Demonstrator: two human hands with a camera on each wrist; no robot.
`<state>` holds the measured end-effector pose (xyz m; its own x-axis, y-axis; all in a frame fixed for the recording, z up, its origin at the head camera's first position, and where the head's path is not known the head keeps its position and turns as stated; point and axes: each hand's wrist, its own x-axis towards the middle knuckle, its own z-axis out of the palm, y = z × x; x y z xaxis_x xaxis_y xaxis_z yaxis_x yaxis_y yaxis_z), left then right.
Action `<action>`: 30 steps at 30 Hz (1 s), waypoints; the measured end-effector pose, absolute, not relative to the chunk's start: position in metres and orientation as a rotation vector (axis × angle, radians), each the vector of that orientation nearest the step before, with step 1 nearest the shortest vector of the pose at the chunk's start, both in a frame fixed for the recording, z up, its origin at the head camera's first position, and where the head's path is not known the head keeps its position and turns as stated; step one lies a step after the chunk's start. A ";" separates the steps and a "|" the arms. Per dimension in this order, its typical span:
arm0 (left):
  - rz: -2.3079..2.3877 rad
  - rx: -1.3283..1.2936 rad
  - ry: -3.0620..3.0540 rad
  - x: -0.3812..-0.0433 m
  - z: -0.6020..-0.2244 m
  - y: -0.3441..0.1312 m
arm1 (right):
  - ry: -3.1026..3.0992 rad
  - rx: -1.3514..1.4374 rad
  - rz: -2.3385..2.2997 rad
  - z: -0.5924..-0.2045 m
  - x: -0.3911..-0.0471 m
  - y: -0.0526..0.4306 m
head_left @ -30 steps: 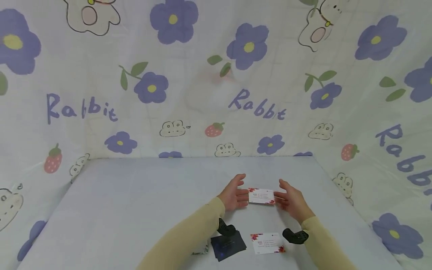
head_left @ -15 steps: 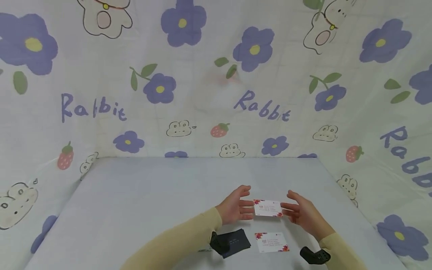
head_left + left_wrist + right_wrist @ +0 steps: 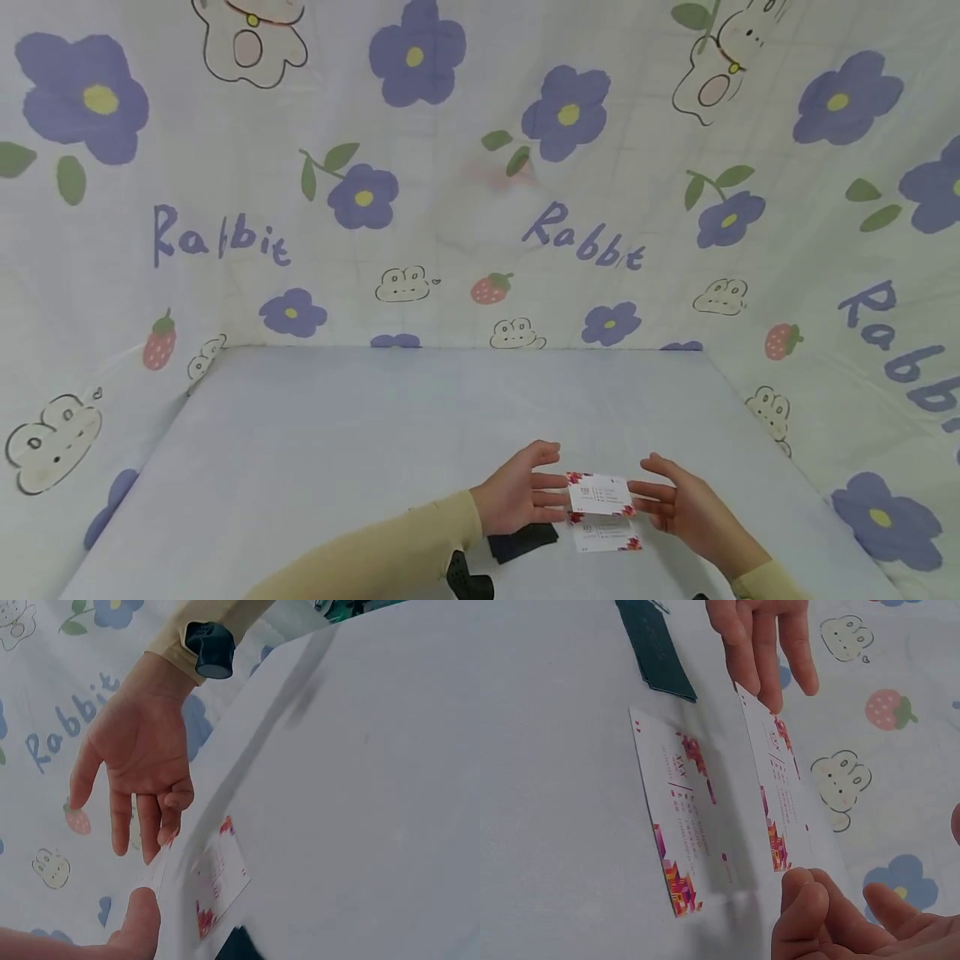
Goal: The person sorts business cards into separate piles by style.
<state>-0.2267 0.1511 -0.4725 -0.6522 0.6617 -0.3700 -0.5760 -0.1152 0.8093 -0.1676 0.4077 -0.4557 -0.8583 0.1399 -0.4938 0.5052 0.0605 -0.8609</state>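
A white business card [image 3: 600, 493] with red floral corners is held up between my two hands, above the table. Straight fingers of my left hand [image 3: 517, 493] touch its left short edge. At the opposite short edge are the fingertips of my right hand [image 3: 693, 508], thumb raised apart from the card. Below it, a matching business card [image 3: 682, 810] lies flat on the table, partly overlapped by the held one in the head view. Dark business cards [image 3: 522, 543] lie stacked to its left, partly covered by my left hand.
The white table [image 3: 337, 433] stretches away to the back and left. Around it hangs a pale curtain [image 3: 450, 208] printed with purple flowers, rabbits and strawberries. A black wrist strap [image 3: 468, 577] shows on my left sleeve.
Both hands have brought the held card back toward my body, from beyond the lying card to over it. The dark stack is now more covered by my left hand.
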 end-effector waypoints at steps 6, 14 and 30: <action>1.840 0.072 1.295 -0.212 -0.475 0.149 | 2.088 0.635 -1.832 -0.460 -0.154 0.408; 1.802 0.059 1.308 -0.204 -0.485 0.150 | 2.117 0.659 -1.776 -0.471 -0.147 0.408; 1.801 0.039 1.333 -0.200 -0.490 0.154 | 2.135 0.689 -1.773 -0.476 -0.141 0.406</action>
<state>-0.2001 0.1539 -0.4905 -0.6205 0.6465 -0.4438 -0.6133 -0.0475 0.7884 -0.1413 0.4059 -0.4761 -0.8468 0.1798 -0.5006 0.5251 0.1325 -0.8406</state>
